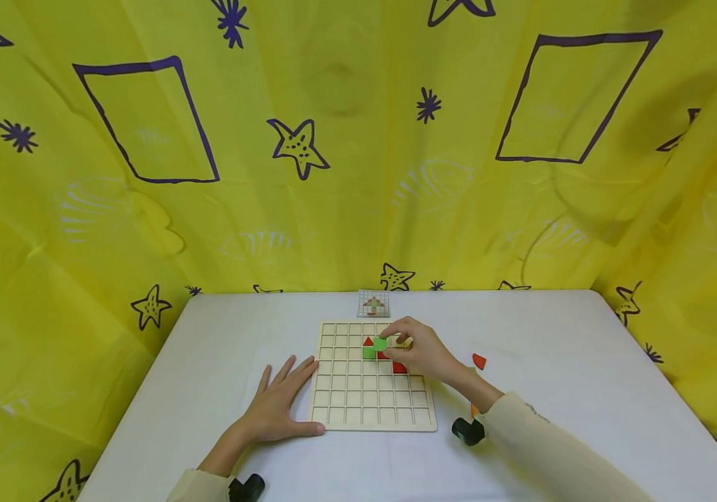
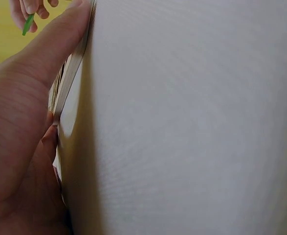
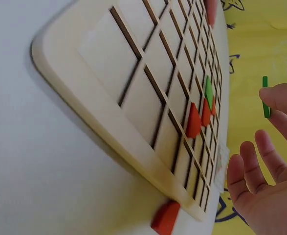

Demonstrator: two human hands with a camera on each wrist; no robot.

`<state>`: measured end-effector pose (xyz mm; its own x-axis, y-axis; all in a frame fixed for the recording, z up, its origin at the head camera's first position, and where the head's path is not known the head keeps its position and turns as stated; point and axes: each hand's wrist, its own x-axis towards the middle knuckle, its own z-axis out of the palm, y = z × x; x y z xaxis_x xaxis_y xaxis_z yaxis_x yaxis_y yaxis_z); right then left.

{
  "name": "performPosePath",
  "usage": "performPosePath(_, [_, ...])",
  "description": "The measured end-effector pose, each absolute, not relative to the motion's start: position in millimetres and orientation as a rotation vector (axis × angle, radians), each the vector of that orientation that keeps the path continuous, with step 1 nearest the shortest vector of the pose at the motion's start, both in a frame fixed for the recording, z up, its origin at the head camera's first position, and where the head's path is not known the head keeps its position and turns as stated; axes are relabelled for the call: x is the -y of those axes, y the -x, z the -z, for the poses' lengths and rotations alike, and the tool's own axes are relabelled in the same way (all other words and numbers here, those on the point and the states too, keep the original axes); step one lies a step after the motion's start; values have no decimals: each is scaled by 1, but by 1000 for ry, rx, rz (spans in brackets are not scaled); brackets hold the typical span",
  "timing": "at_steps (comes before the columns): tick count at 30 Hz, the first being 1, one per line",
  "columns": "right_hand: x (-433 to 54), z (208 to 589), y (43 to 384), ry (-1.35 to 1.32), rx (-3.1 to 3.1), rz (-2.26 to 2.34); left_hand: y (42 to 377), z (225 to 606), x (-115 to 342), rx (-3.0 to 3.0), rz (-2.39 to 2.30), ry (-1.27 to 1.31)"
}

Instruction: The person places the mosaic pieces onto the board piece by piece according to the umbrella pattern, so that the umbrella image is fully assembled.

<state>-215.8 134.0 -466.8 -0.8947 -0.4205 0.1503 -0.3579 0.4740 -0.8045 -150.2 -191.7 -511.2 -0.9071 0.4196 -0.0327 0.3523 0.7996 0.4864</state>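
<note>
A pale wooden grid board (image 1: 339,401) lies on the table. My right hand (image 1: 419,348) holds a thin green square tile (image 1: 380,344) between thumb and fingertip above the upper part of the grid. In the right wrist view that tile (image 3: 266,108) is seen edge-on, clear of the board, the other fingers loosely bent. Near it in the grid are another green tile (image 1: 368,353), a red triangle (image 1: 368,341) and red pieces (image 1: 399,368), partly hidden by the hand. My left hand (image 1: 276,408) is spread at the board's left edge, its thumb touching the lower left corner.
A small card (image 1: 373,304) with a coloured grid picture lies behind the board. Right of the board are a red piece (image 1: 479,361) and an orange piece (image 1: 474,410), partly covered by the right wrist. A yellow patterned curtain (image 1: 358,209) hangs behind the white table (image 1: 239,335).
</note>
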Motion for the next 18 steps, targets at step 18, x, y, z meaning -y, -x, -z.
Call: performPosePath(18, [-113, 490, 210, 657, -2691, 1377, 151, 513, 192, -2860, -725, -625])
